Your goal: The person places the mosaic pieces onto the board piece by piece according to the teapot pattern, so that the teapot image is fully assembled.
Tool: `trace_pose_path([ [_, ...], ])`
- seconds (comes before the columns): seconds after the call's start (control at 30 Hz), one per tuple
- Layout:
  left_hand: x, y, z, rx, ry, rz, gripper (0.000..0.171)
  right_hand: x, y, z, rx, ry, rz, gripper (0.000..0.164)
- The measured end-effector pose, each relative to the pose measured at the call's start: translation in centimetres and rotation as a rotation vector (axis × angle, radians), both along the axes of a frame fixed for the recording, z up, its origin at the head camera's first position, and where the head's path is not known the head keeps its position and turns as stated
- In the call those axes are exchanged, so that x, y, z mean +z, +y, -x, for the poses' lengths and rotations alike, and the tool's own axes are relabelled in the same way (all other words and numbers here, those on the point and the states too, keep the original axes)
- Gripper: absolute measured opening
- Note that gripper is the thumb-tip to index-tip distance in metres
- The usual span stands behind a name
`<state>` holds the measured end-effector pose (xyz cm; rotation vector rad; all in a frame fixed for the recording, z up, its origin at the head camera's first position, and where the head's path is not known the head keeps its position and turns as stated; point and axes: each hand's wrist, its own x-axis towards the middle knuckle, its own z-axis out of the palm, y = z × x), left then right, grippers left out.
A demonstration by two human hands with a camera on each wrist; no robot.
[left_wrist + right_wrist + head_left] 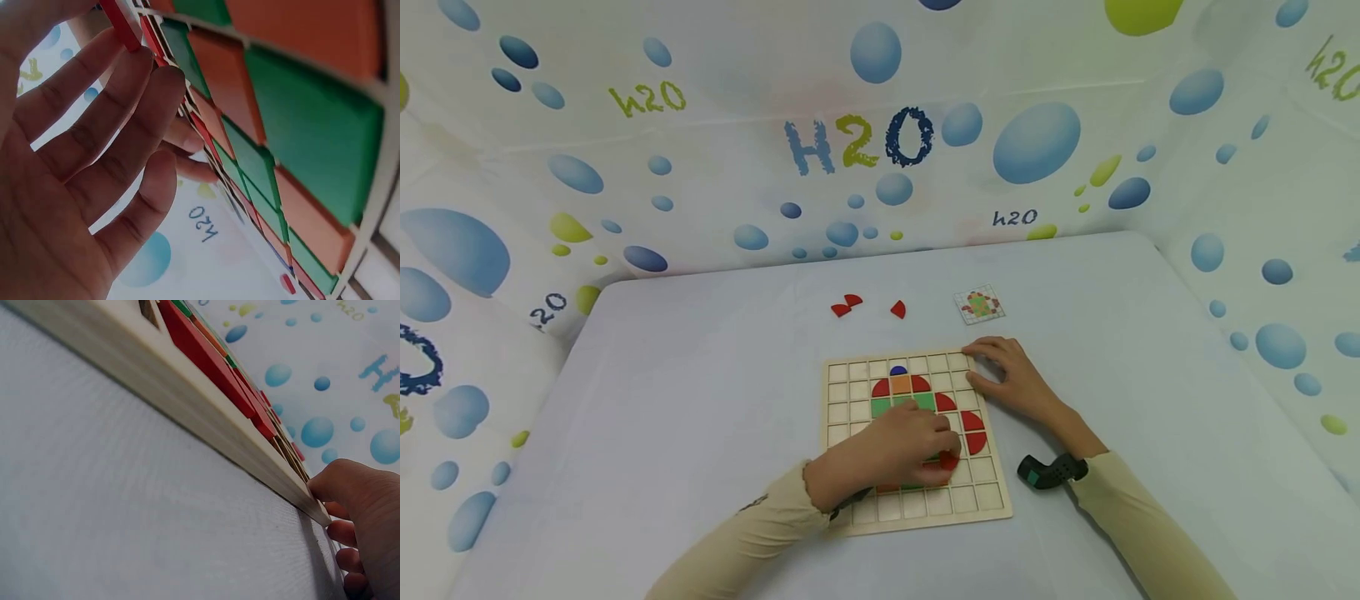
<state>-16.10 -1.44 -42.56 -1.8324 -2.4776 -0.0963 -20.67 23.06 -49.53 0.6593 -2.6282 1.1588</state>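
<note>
A wooden grid board lies on the table with red, green, orange and blue flat pieces in its squares. Above the lower right part of the pattern, my left hand pinches a red quarter-circle piece. The left wrist view shows this red piece on edge at the fingertips, with the other fingers spread beside the board. My right hand grips the board's upper right corner, thumb on the right edge. In the right wrist view, that thumb rests on the wooden rim. My left hand hides some middle squares.
Beyond the board lie three loose red quarter-circle pieces, two together and a single piece. To their right is a small pattern card with a coloured grid picture. A white cloth covers the table, and a printed curtain hangs behind it.
</note>
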Motion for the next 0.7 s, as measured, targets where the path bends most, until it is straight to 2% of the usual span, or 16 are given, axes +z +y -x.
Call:
trace_pose_path([
  [0.3, 0.0, 0.8, -0.4, 0.028, -0.015, 0.077, 0.019, 0.3, -0.1, 0.0, -0.01, -0.038, -0.008, 0.037],
  [0.57, -0.2, 1.2, -0.7, 0.023, 0.066, 0.115, 0.025, 0.4, -0.2, -0.1, -0.014, -0.034, -0.012, 0.037],
  [0.7, -0.2, 1.3, -0.8, 0.032, 0.048, 0.109, 0.022, 0.3, -0.1, 0.0, -0.013, -0.031, -0.014, 0.037],
])
